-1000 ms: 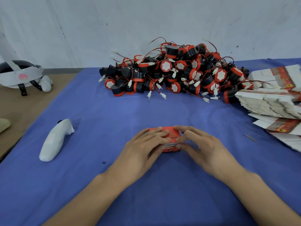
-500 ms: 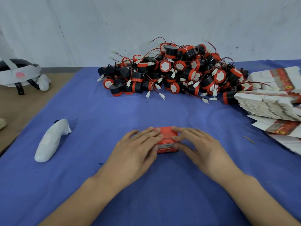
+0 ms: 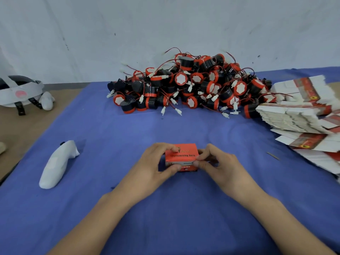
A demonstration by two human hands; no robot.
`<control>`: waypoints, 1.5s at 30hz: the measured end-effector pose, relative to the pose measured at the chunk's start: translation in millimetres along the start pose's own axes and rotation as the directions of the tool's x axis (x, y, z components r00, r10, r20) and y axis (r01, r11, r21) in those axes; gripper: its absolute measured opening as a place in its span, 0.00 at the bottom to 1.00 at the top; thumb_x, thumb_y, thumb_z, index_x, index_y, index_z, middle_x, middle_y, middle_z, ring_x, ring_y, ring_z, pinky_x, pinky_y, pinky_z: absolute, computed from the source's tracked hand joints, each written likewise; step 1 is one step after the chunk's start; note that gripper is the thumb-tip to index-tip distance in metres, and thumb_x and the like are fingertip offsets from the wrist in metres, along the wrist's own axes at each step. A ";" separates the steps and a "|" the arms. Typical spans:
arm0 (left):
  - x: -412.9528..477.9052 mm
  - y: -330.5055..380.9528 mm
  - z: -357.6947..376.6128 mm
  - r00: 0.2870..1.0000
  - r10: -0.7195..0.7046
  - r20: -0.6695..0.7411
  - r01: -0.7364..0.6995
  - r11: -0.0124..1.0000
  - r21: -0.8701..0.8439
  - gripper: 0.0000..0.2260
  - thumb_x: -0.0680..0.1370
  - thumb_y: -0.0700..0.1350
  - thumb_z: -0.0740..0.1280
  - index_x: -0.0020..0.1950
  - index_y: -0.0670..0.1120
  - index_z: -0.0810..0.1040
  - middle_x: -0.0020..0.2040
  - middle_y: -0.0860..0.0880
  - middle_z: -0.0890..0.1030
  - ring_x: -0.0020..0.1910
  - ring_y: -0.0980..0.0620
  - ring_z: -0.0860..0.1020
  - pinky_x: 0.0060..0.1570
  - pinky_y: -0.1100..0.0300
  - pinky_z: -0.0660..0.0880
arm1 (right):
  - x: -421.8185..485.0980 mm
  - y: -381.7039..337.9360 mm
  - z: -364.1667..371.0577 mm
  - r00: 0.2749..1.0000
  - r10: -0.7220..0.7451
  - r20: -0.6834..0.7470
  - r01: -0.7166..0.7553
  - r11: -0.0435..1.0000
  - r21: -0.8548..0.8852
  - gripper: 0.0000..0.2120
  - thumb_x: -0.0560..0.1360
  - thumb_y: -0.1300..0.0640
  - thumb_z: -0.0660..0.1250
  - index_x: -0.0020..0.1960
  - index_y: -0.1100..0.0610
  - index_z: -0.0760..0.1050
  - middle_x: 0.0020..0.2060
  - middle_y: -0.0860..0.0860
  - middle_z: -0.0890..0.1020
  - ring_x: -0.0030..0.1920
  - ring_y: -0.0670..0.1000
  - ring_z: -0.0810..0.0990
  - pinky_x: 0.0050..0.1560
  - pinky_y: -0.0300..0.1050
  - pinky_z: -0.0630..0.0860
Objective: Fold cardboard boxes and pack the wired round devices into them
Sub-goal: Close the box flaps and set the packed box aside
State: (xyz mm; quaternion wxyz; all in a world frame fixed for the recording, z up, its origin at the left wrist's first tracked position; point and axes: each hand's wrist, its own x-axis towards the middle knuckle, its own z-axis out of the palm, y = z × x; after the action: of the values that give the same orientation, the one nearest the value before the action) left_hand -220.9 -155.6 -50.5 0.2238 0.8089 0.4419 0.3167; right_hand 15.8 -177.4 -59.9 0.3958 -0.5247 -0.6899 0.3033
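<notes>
Blue cloth [image 3: 114, 144] over tan table [image 3: 16, 131]; white wall [image 3: 110, 30] behind.

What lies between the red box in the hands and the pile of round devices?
Only bare blue cloth, seen in the head view. The left hand and right hand hold the red box apart from the pile of round devices.

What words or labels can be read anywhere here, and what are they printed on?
On the red box, gripped by the left hand and pinched by the right hand: a dark line, perhaps "Reversing horn", too blurred to be sure.
Front face of the same box: a smaller line, unreadable.
On the flat cartons at the right: red panels with a yellow round mark, print too small to read.
Nothing else shows any lettering.
</notes>
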 end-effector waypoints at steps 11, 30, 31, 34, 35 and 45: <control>14.8 63.3 25.9 0.992 0.037 -0.121 -0.068 0.963 -0.260 0.07 0.76 0.49 0.72 0.48 0.60 0.77 0.62 0.64 0.74 0.63 0.57 0.74 0.59 0.60 0.72 | -29.2 -22.4 0.9 0.959 0.270 -0.089 -0.118 0.665 0.738 0.20 0.78 0.53 0.72 0.68 0.51 0.71 0.55 0.53 0.85 0.53 0.53 0.85 0.48 0.43 0.81; 16.8 386.7 129.8 0.841 0.486 0.237 0.001 0.436 -0.900 0.22 0.73 0.63 0.71 0.67 0.65 0.74 0.63 0.50 0.82 0.63 0.47 0.79 0.66 0.44 0.72 | -218.6 -122.6 -175.1 0.353 0.212 -0.911 0.518 0.766 0.379 0.24 0.76 0.44 0.72 0.71 0.42 0.71 0.63 0.46 0.82 0.65 0.47 0.79 0.62 0.41 0.78; 18.0 407.0 134.0 0.785 0.546 0.294 0.015 0.457 -0.889 0.23 0.73 0.67 0.70 0.67 0.68 0.73 0.65 0.52 0.80 0.65 0.49 0.78 0.68 0.45 0.70 | -226.8 -127.2 -185.6 0.310 0.201 -0.929 0.525 0.778 0.344 0.21 0.77 0.43 0.71 0.68 0.40 0.73 0.64 0.45 0.81 0.66 0.46 0.78 0.62 0.39 0.77; 18.9 431.1 149.0 0.705 0.603 0.372 0.062 0.470 -0.880 0.24 0.72 0.70 0.68 0.67 0.69 0.73 0.70 0.52 0.76 0.69 0.53 0.75 0.70 0.48 0.68 | -244.8 -129.5 -205.0 0.233 0.229 -0.945 0.460 0.830 0.315 0.39 0.70 0.36 0.69 0.78 0.45 0.63 0.75 0.45 0.70 0.72 0.42 0.71 0.66 0.36 0.74; 18.8 429.4 152.6 0.703 0.601 0.379 0.071 0.471 -0.879 0.23 0.73 0.69 0.68 0.67 0.67 0.74 0.70 0.52 0.76 0.69 0.53 0.74 0.70 0.48 0.68 | -246.4 -127.8 -206.9 0.238 0.241 -0.941 0.447 0.833 0.327 0.43 0.69 0.35 0.69 0.79 0.44 0.59 0.77 0.43 0.67 0.73 0.41 0.68 0.67 0.36 0.72; 37.2 295.3 97.8 0.934 0.244 0.262 0.094 0.540 -0.837 0.13 0.86 0.48 0.57 0.66 0.47 0.76 0.60 0.50 0.83 0.59 0.49 0.82 0.55 0.58 0.80 | -141.9 -94.4 -114.6 0.617 0.183 -0.765 0.340 0.815 0.469 0.31 0.75 0.37 0.68 0.75 0.36 0.62 0.74 0.38 0.68 0.72 0.36 0.67 0.69 0.37 0.70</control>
State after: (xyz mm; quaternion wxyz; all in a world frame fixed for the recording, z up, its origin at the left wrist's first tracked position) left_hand 33.0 -282.2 82.4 0.6430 0.6635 0.1536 0.3503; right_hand 88.5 -338.8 44.2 0.8074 -0.4257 -0.3456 0.2179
